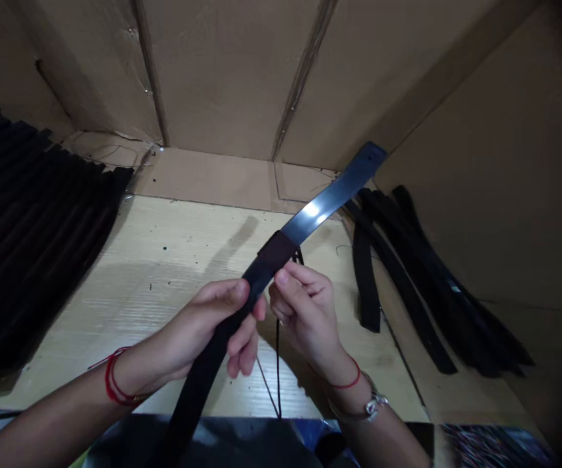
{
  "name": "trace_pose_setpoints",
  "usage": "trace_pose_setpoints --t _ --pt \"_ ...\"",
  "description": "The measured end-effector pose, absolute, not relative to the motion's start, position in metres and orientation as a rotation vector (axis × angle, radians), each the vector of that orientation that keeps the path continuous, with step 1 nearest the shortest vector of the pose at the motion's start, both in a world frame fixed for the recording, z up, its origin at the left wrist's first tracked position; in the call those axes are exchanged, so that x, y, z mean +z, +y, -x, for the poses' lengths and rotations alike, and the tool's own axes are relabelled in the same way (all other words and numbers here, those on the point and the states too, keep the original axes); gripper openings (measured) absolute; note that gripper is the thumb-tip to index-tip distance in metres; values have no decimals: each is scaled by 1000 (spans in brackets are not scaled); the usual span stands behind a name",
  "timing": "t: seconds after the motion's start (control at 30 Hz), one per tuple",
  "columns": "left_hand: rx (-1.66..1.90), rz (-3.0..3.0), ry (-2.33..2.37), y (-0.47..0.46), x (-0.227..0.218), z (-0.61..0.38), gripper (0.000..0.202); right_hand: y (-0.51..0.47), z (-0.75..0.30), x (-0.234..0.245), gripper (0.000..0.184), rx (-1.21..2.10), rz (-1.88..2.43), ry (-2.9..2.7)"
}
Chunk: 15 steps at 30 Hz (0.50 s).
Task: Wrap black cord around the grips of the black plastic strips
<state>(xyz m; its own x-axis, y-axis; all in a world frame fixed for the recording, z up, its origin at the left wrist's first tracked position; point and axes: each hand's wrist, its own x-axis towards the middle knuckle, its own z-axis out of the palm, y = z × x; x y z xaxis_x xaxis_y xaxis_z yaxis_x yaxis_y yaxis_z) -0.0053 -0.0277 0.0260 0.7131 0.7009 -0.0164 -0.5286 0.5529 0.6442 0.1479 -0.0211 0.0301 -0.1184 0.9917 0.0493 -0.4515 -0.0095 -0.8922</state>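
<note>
A long black belt strap (327, 198) runs diagonally from the bottom centre up to the right, its glossy end raised in the air. A dark band (276, 250) wraps the strap near its middle. My left hand (213, 325) grips the strap just below that band, fingers curled round it. My right hand (305, 305) pinches the strap's edge at the band, with thin black threads (278, 364) hanging down from under it. Both wrists wear red string bracelets.
A stack of black straps (27, 221) lies on the left. Several loose black straps (408, 286) lie at the right. The pale wooden tabletop (164, 260) is walled by cardboard (232, 78) at the back and right.
</note>
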Motion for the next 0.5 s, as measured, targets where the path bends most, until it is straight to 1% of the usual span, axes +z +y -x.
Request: trace_pose_setpoints --t 0.03,0.1,0.13,0.17,0.23,0.3,0.4,0.47,0.5 --pt "711 -644 210 -28 28 5 40 -20 -149 32 21 1542 724 -980" --pt "612 -581 36 -26 36 5 46 -17 -152 42 32 1668 604 -1041" --pt "555 -540 -45 -23 42 5 46 -14 -153 51 34 1694 573 -1075" --pt "505 -505 -103 -19 50 5 47 -11 -154 62 33 1679 571 -1114" --pt "448 -538 -121 -8 68 4 50 -3 -153 88 31 1541 633 -1184" --pt "511 -789 42 4 87 3 52 7 -149 114 28 1331 694 -1219" --pt "833 -1391 532 20 112 4 47 23 -139 139 22 999 736 -1216" --pt "1053 -1708 848 27 123 8 39 30 -135 146 22 893 722 -1184" --pt "1106 -1798 924 29 127 12 39 30 -136 147 23 905 705 -1179"
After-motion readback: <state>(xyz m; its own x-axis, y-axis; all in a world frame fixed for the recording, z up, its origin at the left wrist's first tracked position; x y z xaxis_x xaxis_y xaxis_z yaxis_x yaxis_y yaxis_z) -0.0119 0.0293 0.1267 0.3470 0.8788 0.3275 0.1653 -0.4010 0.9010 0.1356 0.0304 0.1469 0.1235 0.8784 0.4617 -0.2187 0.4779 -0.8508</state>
